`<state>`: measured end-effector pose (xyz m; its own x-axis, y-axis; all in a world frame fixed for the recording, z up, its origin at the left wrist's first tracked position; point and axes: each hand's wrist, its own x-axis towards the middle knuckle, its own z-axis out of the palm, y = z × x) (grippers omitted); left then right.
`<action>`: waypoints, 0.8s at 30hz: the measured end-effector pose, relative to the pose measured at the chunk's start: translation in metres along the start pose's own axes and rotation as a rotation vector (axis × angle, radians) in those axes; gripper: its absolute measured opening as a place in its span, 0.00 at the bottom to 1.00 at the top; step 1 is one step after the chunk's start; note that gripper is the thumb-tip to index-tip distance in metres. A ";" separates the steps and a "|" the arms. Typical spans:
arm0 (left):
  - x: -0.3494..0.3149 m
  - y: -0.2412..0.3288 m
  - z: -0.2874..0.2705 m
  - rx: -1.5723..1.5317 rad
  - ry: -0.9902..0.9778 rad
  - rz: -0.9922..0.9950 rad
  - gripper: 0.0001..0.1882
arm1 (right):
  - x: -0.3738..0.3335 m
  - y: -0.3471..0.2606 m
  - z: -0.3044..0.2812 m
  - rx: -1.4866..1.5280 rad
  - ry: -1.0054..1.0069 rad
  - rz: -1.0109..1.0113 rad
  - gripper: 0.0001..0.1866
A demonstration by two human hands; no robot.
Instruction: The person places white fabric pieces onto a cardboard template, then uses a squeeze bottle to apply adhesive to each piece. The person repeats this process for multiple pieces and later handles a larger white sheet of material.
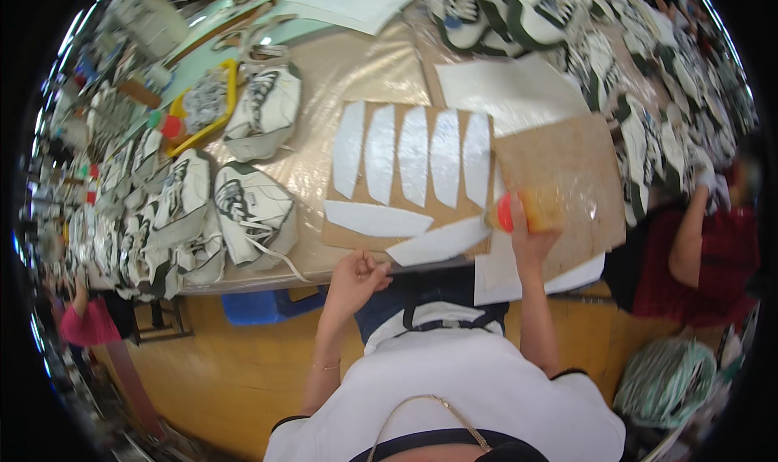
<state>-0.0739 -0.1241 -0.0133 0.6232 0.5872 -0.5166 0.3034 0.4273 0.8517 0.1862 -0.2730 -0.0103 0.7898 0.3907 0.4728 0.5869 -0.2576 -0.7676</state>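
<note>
Bright light glares off the plastic table cover point(356, 65); the bottle point(541, 209) looks blurred; the view warps toward its black rim.

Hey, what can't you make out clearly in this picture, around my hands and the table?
All in the head view:
Bottle: blurred and partly covered by the right hand, so its fill level is unclear.
Left hand: its curled fingers hide whether it pinches anything.
Lower white sheet: partly hidden under the right brown board.
Co-worker's hand at the right: too small and blurred to tell what it holds.
</note>
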 end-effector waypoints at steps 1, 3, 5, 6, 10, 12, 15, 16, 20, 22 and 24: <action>-0.005 0.006 -0.007 0.060 0.004 -0.003 0.11 | -0.004 0.002 -0.001 0.007 -0.034 0.000 0.13; -0.009 0.016 -0.020 0.130 0.058 0.006 0.09 | -0.013 0.010 -0.002 0.210 -0.050 0.181 0.15; 0.012 0.023 -0.032 0.233 0.232 0.284 0.07 | -0.018 0.021 0.000 0.323 -0.002 0.435 0.16; 0.027 0.026 -0.039 0.267 0.311 0.458 0.07 | -0.015 0.028 0.000 0.501 0.056 0.503 0.17; 0.095 0.044 -0.062 0.444 0.520 0.496 0.13 | 0.005 0.053 -0.008 0.960 0.163 0.887 0.20; 0.114 0.057 -0.071 0.391 0.460 0.335 0.14 | 0.016 0.059 -0.016 1.000 0.159 0.917 0.21; 0.128 0.079 -0.077 0.280 0.323 0.031 0.17 | 0.028 0.064 -0.024 0.960 0.172 0.840 0.21; 0.127 0.084 -0.079 0.276 0.291 -0.002 0.17 | 0.031 0.065 -0.024 0.967 0.154 0.882 0.21; 0.121 0.097 -0.093 0.170 0.059 -0.084 0.19 | 0.035 0.074 -0.020 1.036 0.126 0.932 0.21; 0.117 0.096 -0.098 -0.003 -0.125 -0.121 0.19 | 0.034 0.080 -0.020 1.045 0.104 0.934 0.21; 0.113 0.092 -0.099 0.042 -0.228 -0.079 0.18 | 0.032 0.085 -0.021 1.038 0.077 0.916 0.22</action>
<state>-0.0465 0.0501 -0.0018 0.7417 0.3807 -0.5522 0.3840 0.4339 0.8150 0.2654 -0.3011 -0.0510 0.8452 0.3834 -0.3723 -0.5133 0.3884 -0.7653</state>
